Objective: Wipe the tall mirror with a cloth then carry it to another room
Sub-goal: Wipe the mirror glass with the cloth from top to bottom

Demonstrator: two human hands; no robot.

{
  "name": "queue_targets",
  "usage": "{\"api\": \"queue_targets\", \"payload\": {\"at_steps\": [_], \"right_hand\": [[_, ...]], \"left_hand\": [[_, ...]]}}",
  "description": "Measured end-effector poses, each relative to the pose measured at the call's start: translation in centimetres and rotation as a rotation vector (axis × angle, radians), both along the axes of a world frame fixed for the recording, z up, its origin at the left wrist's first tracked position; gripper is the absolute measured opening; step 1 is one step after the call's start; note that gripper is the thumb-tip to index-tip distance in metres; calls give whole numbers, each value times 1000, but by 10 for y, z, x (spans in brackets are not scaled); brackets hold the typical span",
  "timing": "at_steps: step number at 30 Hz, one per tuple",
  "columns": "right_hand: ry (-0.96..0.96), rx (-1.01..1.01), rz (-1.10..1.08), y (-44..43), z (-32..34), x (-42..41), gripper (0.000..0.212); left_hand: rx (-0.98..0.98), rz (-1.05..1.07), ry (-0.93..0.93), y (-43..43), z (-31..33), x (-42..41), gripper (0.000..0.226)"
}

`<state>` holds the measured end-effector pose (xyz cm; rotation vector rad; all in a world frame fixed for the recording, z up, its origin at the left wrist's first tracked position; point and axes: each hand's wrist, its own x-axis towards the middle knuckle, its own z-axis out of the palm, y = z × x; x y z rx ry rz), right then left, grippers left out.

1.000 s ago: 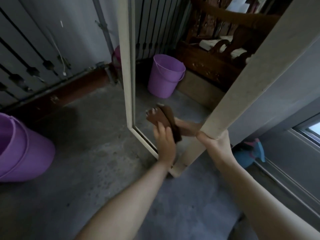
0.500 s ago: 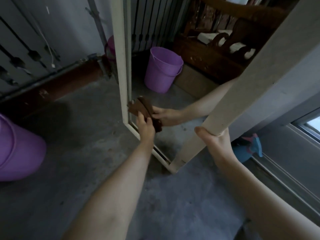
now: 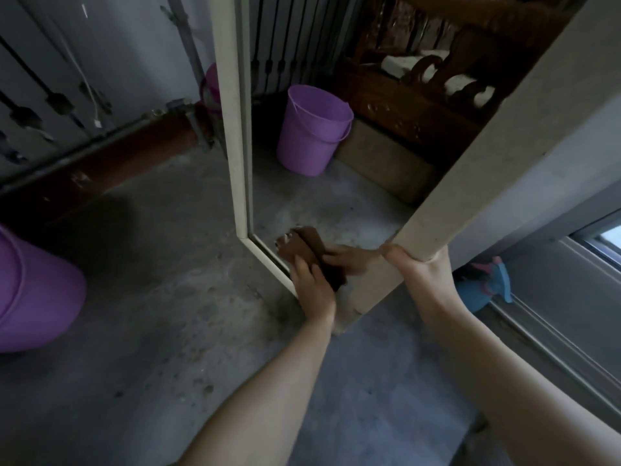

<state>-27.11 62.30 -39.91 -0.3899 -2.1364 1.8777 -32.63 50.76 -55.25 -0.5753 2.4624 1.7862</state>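
The tall mirror (image 3: 484,156) has a cream frame and stands tilted on the concrete floor, its glass facing left. My left hand (image 3: 312,284) presses a brown cloth (image 3: 295,252) flat against the lower glass, near the bottom rail. My right hand (image 3: 418,275) grips the mirror's right frame rail from behind, thumb in front. The glass reflects the cloth, my fingers, a purple bucket and a carved wooden bench.
A purple bucket (image 3: 30,290) stands on the floor at the left edge. A rust-coloured pipe (image 3: 111,163) runs along the grey panelled wall behind. A blue object (image 3: 487,287) lies beside a sliding-door track (image 3: 551,338) at the right. Another purple container (image 3: 211,85) peeks from behind the mirror.
My left hand slid the cloth from the left frame rail down and to the right across the lower glass. My right hand kept its grip on the right rail.
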Motion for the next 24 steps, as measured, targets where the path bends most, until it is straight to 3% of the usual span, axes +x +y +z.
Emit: {"api": "queue_targets", "payload": {"at_steps": [3, 6, 12, 24], "right_hand": [[-8, 8, 42, 3, -1, -1, 64], [-21, -3, 37, 3, 0, -3, 72], [-41, -21, -19, 5, -6, -4, 39], [-29, -52, 40, 7, -17, -6, 32]], "left_hand": [[-73, 60, 43, -20, -9, -41, 47], [-118, 96, 17, -39, -19, -81, 49], [-146, 79, -72, -69, -50, -132, 51], [50, 160, -210, -65, -67, -116, 58]]}}
